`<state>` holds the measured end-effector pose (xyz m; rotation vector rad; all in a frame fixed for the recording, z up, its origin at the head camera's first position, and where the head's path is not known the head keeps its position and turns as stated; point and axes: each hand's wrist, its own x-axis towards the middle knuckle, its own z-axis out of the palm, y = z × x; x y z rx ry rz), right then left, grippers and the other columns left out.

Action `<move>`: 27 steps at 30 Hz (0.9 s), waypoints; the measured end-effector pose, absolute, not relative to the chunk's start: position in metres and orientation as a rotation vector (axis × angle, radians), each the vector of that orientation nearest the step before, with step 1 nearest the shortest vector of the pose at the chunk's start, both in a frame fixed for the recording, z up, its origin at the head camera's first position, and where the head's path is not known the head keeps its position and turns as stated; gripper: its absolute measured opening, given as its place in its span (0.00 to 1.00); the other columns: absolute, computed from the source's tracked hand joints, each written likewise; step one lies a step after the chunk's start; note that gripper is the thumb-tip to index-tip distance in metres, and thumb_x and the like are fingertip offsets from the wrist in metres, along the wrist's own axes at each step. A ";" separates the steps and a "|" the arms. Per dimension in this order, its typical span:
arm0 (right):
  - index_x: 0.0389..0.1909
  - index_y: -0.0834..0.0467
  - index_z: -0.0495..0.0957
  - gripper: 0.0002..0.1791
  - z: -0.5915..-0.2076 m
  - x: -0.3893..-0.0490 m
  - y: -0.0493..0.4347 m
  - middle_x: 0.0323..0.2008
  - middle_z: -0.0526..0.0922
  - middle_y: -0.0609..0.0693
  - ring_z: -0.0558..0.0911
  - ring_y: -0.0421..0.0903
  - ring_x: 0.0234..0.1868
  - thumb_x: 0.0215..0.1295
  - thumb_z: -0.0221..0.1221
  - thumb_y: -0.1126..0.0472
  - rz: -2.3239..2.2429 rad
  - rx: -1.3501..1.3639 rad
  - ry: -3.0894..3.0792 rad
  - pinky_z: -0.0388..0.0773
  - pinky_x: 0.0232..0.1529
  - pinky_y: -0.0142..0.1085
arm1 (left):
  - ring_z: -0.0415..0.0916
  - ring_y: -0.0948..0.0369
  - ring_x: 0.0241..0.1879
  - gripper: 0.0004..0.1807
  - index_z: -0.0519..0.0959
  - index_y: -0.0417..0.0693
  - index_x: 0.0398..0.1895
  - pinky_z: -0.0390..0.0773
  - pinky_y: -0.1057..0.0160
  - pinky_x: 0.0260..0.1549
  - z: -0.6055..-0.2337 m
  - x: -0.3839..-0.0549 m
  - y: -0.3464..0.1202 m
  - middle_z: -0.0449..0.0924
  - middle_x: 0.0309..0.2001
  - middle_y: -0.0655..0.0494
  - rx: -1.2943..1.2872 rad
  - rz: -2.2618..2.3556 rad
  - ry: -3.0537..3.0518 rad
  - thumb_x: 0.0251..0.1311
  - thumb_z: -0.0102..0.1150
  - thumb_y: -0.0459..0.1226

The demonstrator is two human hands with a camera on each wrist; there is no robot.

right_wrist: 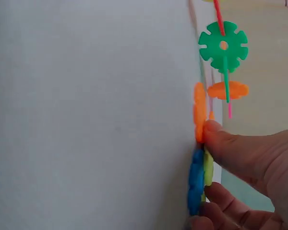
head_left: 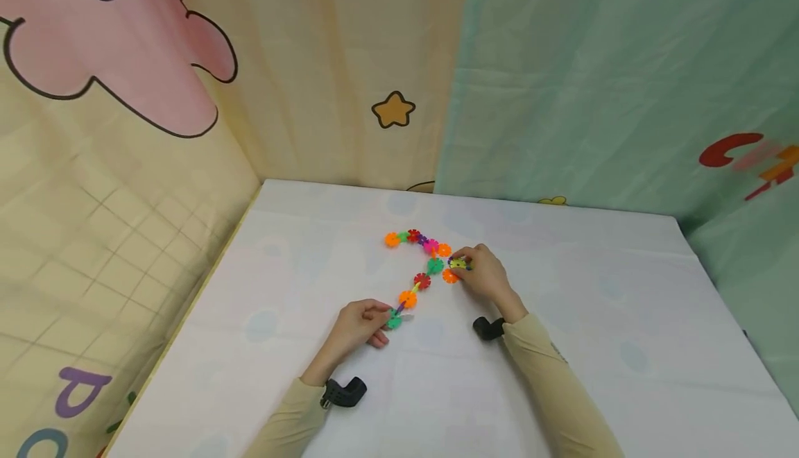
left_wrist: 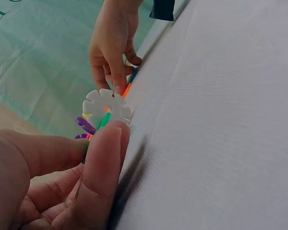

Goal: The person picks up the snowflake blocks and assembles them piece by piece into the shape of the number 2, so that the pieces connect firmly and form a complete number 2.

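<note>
Notched plastic snowflake discs are slotted together into a curving, multicoloured chain on the table. At its near end my left hand (head_left: 361,323) pinches a green disc (head_left: 394,319) between thumb and finger. A white disc (left_wrist: 105,105) stands upright just beyond those fingertips in the left wrist view. On the chain's right side, my right hand (head_left: 485,276) pinches a yellow-green disc (head_left: 458,264). Beside it, in the right wrist view, are a blue disc (right_wrist: 196,182) and an orange disc (right_wrist: 199,112). The right fingers partly hide how these pieces join.
Further along the chain are a red disc (head_left: 422,281), a pink disc (head_left: 431,246) and, at the far end, an orange disc (head_left: 392,239). A white patterned cloth (head_left: 312,250) covers the table. Printed curtains (head_left: 562,83) hang behind it and at the sides.
</note>
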<state>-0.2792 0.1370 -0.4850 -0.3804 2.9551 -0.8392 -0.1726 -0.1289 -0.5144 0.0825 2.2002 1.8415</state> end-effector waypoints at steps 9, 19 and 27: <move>0.37 0.65 0.78 0.15 -0.487 -0.280 0.155 0.29 0.74 0.52 0.71 0.49 0.32 0.53 0.70 0.62 -1.037 -0.382 2.839 0.70 0.35 0.39 | 0.68 0.65 0.18 0.08 0.79 0.47 0.37 0.70 0.67 0.18 -0.512 -0.172 -0.122 0.73 0.27 0.59 0.180 1.560 2.841 0.60 0.63 0.40; 0.38 0.66 0.76 0.20 -0.482 -0.282 0.173 0.28 0.74 0.53 0.71 0.48 0.29 0.50 0.72 0.58 -0.994 -0.227 2.742 0.72 0.29 0.35 | 0.67 0.60 0.39 0.11 0.83 0.54 0.34 0.72 0.64 0.33 -0.513 -0.168 -0.107 0.66 0.42 0.56 0.538 1.396 3.015 0.49 0.73 0.42; 0.33 0.63 0.74 0.15 -0.483 -0.266 0.175 0.27 0.74 0.52 0.71 0.47 0.27 0.51 0.71 0.63 -1.110 -0.247 2.740 0.70 0.27 0.35 | 0.66 0.64 0.28 0.07 0.84 0.51 0.34 0.69 0.69 0.25 -0.517 -0.168 -0.105 0.69 0.42 0.55 0.622 1.390 3.030 0.52 0.70 0.35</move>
